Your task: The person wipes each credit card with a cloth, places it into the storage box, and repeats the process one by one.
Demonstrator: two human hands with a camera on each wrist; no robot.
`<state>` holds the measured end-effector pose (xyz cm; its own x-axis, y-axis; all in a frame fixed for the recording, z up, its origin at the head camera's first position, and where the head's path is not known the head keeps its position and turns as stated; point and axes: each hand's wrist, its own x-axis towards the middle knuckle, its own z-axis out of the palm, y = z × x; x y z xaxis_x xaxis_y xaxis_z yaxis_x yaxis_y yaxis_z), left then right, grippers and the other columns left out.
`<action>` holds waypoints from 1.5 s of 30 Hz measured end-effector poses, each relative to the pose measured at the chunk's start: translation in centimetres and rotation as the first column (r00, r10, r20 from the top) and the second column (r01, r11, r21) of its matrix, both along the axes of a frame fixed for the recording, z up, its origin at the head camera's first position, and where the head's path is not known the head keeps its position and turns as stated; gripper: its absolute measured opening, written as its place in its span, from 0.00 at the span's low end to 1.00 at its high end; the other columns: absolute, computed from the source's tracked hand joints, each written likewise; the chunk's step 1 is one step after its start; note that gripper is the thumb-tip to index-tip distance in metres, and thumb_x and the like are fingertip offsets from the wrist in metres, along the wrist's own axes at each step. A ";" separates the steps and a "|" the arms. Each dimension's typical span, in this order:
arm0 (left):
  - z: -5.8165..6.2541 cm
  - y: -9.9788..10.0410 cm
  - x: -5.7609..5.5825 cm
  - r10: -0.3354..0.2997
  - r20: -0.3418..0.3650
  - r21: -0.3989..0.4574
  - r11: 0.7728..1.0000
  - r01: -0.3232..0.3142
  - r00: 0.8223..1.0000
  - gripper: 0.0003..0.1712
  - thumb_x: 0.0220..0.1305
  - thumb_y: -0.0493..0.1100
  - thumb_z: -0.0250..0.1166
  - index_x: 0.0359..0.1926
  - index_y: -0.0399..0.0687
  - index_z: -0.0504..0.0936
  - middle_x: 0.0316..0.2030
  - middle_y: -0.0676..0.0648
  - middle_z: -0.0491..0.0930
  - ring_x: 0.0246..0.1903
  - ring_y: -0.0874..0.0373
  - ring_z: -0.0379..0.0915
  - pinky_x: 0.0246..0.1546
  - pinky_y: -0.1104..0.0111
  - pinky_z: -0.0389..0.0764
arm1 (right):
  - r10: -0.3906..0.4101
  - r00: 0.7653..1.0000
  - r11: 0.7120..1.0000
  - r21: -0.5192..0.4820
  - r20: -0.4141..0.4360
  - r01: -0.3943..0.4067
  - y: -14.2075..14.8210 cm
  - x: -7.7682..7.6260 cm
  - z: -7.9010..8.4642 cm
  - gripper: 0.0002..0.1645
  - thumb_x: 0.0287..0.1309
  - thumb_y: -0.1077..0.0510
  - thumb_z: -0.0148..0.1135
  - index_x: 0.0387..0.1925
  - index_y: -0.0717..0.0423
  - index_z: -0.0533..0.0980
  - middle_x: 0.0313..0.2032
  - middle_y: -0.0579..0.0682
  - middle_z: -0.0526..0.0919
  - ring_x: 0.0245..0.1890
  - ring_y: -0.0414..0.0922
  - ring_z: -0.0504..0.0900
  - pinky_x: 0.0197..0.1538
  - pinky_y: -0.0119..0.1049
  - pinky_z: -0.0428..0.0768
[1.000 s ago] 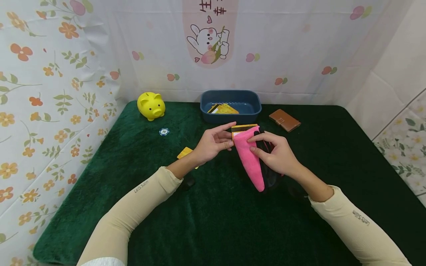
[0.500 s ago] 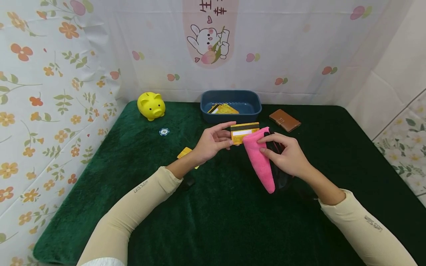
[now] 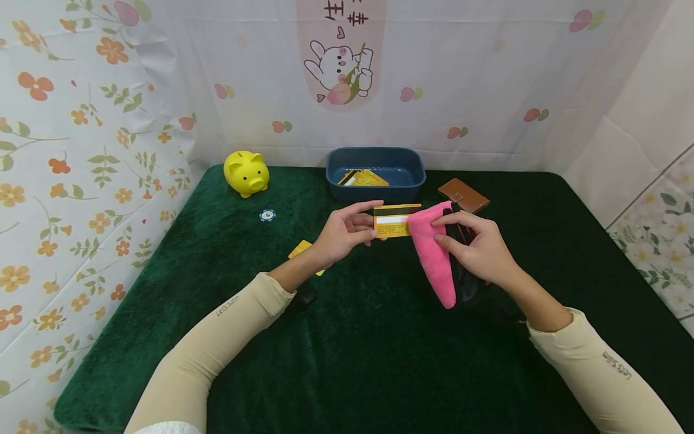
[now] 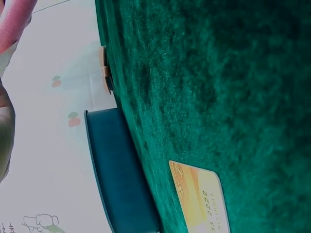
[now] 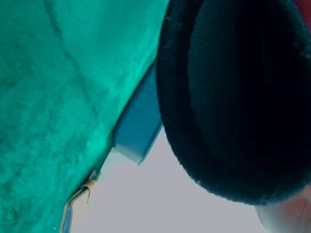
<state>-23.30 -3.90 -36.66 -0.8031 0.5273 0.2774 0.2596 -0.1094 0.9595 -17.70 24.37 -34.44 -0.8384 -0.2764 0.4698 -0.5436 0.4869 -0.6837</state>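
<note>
My left hand (image 3: 349,228) pinches the left end of a yellow bank card (image 3: 391,228), whose dark magnetic stripe and white strip face me. In my right hand (image 3: 477,244) is a soft pink-and-black cloth piece (image 3: 434,247), held between thumb and fingers; its pink side hangs to a narrow tip and overlaps the card's right end. The right wrist view shows its dark, hollow, thick-rimmed part (image 5: 218,145) up close. Another yellow card (image 3: 300,248) lies on the green cloth, partly hidden by my left forearm; its printed face (image 4: 201,199) shows in the left wrist view.
A blue basin (image 3: 376,191) with several yellow cards (image 3: 368,178) stands at the back. Right of it lies a brown wallet (image 3: 463,195). A yellow piggy bank (image 3: 246,173) and a poker chip (image 3: 267,215) are at left. Near my left wrist is a small black object (image 3: 305,296).
My right hand has moved right with the pink-and-black cloth, uncovering more of the bank card. My left hand stays nearly in place, the card now more level.
</note>
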 end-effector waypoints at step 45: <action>-0.2 0.0 0.0 -0.039 0.117 0.219 0.976 0.012 0.992 0.32 0.66 0.20 0.55 0.70 0.32 0.61 0.66 0.33 0.64 0.48 0.56 0.77 0.42 0.70 0.80 | -0.024 0.999 0.996 -0.084 0.031 0.026 1.3 -0.3 0.7 0.15 0.60 0.70 0.65 0.49 0.62 0.80 0.34 0.46 0.79 0.23 0.39 0.74 0.27 0.26 0.77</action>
<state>-23.33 -3.90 -36.87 -0.8246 0.4857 0.2901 0.1386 -0.3237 0.9360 -17.99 25.63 -33.77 -0.8584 -0.2154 0.4655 -0.5109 0.4399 -0.7386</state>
